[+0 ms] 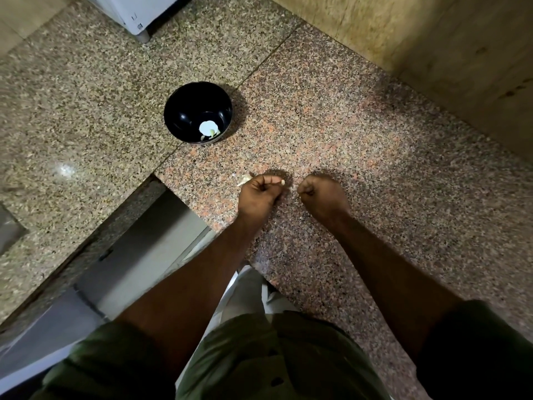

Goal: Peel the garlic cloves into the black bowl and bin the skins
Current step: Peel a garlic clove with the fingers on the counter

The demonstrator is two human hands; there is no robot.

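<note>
On the speckled granite desk (331, 116), polished and glossy, pinkish on the near slab and greyer on the far one with a thin seam between them, both hands are down and working close together. The left hand (259, 194) is curled tight, and there it is, a small pale clove (283, 183) peeking out at the fingertips, pinched on the side facing the other hand. Just off the left hand's outer edge, a papery, pointed scrap of skin (244, 179) lies on the stone, touching or nearly touching the knuckles. The right hand (320, 193) is balled into a fist just beside the left, a narrow gap between them; whether anything sits inside that fist, I cannot tell.

Further out, beyond the left hand and well apart from it, stands the bowl (184, 111): round, deep, shiny black. Inside, at the bottom, a pale round piece (207, 127) sits with a couple of small greenish-white bits beside it.

At the far edge, the corner of a white appliance (138, 13) stands on a small foot. To the right, a beige wall (432, 47) with a dull, mottled surface.
</note>
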